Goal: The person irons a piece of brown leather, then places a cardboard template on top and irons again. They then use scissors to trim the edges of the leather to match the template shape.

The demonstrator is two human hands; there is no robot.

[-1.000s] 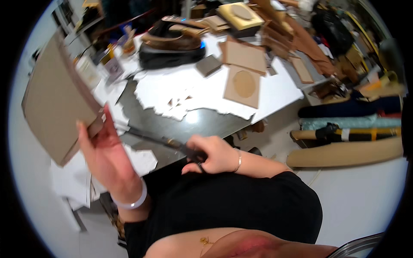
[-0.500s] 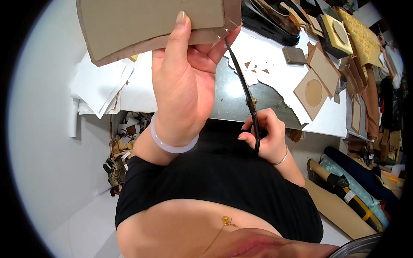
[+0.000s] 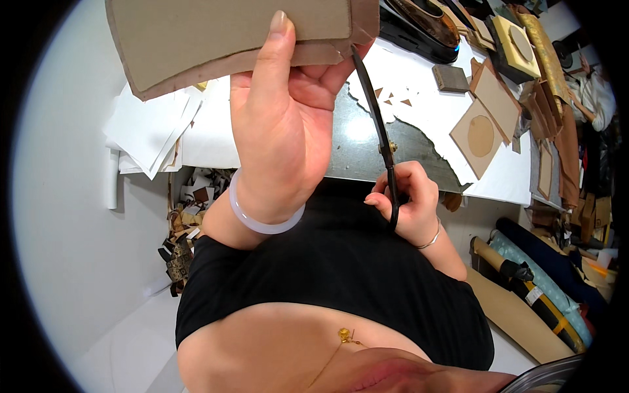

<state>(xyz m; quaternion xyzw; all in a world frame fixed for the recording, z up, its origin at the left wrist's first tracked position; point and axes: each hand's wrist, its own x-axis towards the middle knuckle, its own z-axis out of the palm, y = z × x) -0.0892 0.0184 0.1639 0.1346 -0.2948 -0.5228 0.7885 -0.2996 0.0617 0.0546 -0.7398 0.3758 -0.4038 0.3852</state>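
Observation:
My left hand (image 3: 281, 130) grips a taupe board backed with brownish-pink material (image 3: 219, 29) at the top of the view, thumb on its face, fingers behind it. Long black scissors (image 3: 378, 113) are held in my right hand (image 3: 406, 199), its fingers curled round the handles. The blade tips reach the material's lower right corner, beside my left fingertips, where small cuts show; whether the blades touch it is unclear. Beyond, small brown triangular scraps (image 3: 405, 102) lie on white paper (image 3: 419, 85) on the metal-topped table (image 3: 360, 150).
Stacked papers (image 3: 144, 128) lie left. A black iron (image 3: 419, 33), grey block (image 3: 450, 78), cut boards (image 3: 476, 135) and yellow box (image 3: 508, 42) sit right. Scrap pieces (image 3: 190, 229) are below the table, fabric rolls (image 3: 531, 281) lower right, a white wall (image 3: 65, 196) left. Another person's arm (image 3: 590, 111) shows far right.
My left hand and the board rose and moved right in the view, which swung round since a second ago. The scissors turned more upright. Over the last half second both shifted slightly upward.

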